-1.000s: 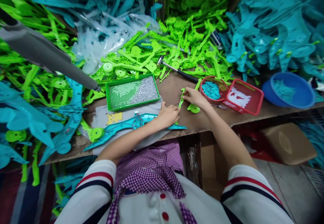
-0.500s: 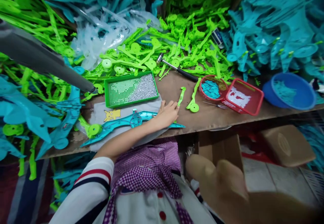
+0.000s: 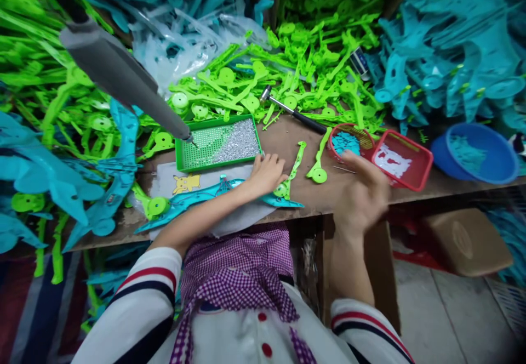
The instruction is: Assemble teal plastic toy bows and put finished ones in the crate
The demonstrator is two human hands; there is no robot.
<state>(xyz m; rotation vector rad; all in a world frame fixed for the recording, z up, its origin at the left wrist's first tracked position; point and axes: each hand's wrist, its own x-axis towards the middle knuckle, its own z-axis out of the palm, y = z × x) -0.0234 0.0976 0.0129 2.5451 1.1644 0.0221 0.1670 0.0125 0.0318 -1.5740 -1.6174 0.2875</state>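
A long curved turquoise plastic part (image 3: 193,202) lies on a grey cloth with a yellow cartoon figure. My left hand (image 3: 266,176) rests over its right half, bent fingers holding it and hiding some of it. Beside that hand, a green plastic arm with a round disc end (image 3: 283,190) lies against the turquoise part. My right hand (image 3: 361,197) is raised in front of the table edge near the red baskets; motion blurs its fingers, and I cannot see whether it holds anything. Just beyond my left hand is a green tray (image 3: 177,158) of small silvery metal pieces.
A grey power screwdriver (image 3: 123,73) hangs over the tray. A hammer (image 3: 293,113) lies behind, near another green arm (image 3: 318,173). To the right are a round red basket (image 3: 365,139), a square red basket (image 3: 423,169) and a blue basin (image 3: 503,158). Green and turquoise piles surround the table.
My right hand has swung up from low beside the table toward the red baskets. My left hand has shifted slightly, exposing the green disc end. The screwdriver now hangs over the tray.
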